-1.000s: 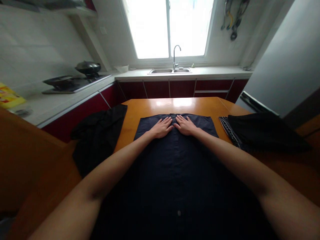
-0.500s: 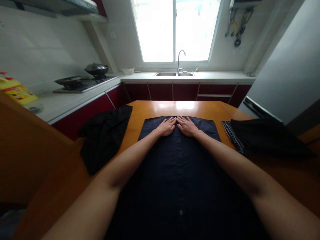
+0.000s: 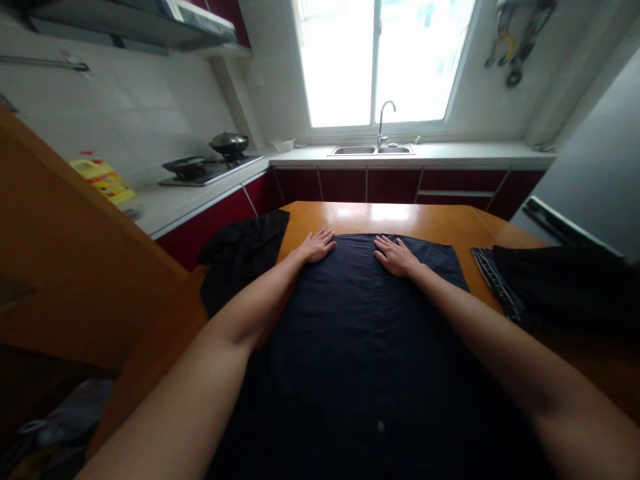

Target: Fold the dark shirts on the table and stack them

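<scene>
A dark navy buttoned garment, probably a shirt, lies spread flat on the wooden table, with its front placket running down the middle. One small button shows near the bottom of the picture. My left hand rests flat on the garment's far left corner, fingers stretched out. Palm down near the middle of the far edge, my right hand lies beside the placket with its fingers spread. Neither hand grips the cloth. The garment's near end runs into shadow below.
A crumpled black cloth lies at the table's left edge. Folded black fabric with a patterned border is on the right. Beyond are a sink, a stove with pans and a yellow jug.
My left hand has slid left from the middle of the far edge to its left corner. My right hand stays near the placket. The camera view has turned slightly left.
</scene>
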A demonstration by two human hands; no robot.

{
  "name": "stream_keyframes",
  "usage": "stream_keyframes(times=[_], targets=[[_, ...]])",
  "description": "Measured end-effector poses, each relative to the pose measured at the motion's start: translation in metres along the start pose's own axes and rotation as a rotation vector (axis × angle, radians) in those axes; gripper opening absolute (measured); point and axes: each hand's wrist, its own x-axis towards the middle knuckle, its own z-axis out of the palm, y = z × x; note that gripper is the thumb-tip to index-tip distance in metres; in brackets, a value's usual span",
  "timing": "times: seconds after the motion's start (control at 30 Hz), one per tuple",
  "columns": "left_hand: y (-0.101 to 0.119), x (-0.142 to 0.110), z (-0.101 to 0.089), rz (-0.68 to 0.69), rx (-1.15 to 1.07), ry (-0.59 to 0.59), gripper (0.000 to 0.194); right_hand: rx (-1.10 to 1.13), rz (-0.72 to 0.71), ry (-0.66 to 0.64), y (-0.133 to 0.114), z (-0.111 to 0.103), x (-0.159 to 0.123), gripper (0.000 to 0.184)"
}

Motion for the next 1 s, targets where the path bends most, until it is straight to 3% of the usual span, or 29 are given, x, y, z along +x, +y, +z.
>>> stream_keyframes(times=[0.1, 0.2, 0.3, 0.43, 0.53, 0.63, 0.73, 0.8, 0.87, 1.0], targets=[[0.006, -0.005, -0.013, -0.052, 0.020, 0.063, 0.062, 0.002, 0.010, -0.007, -0.003, -0.006, -0.001, 0.059], [0.050, -0.023, -0.014, 0.036, 0.041, 0.140, 0.062, -0.020, 0.044, 0.056, -0.019, -0.013, -0.009, 0.057], [0.105, -0.063, -0.003, 0.201, 0.018, 0.155, 0.064, -0.020, 0.023, 0.158, -0.050, -0.014, -0.034, 0.056], [0.149, -0.136, 0.005, 0.278, -0.025, 0.089, 0.074, 0.043, -0.187, 0.106, -0.092, -0.006, -0.097, 0.057], [0.158, -0.186, 0.002, 0.234, -0.036, 0.020, 0.079, 0.067, -0.200, 0.047, -0.094, -0.005, -0.147, 0.062], [0.159, -0.226, -0.002, 0.218, -0.045, -0.072, 0.078, 0.012, -0.094, 0.012, -0.065, -0.015, -0.183, 0.066], [0.160, -0.255, -0.003, 0.196, -0.034, -0.162, 0.079, -0.126, 0.099, 0.086, -0.031, -0.036, -0.207, 0.064], [0.163, -0.271, -0.002, 0.172, -0.018, -0.205, 0.079, -0.194, 0.181, 0.147, -0.025, -0.050, -0.223, 0.061], [0.170, -0.285, -0.002, 0.153, -0.013, -0.182, 0.078, -0.204, 0.195, 0.176, -0.040, -0.060, -0.242, 0.059], [0.196, -0.316, 0.002, 0.245, -0.057, -0.033, 0.071, -0.089, 0.071, 0.130, -0.110, -0.056, -0.290, 0.060]])
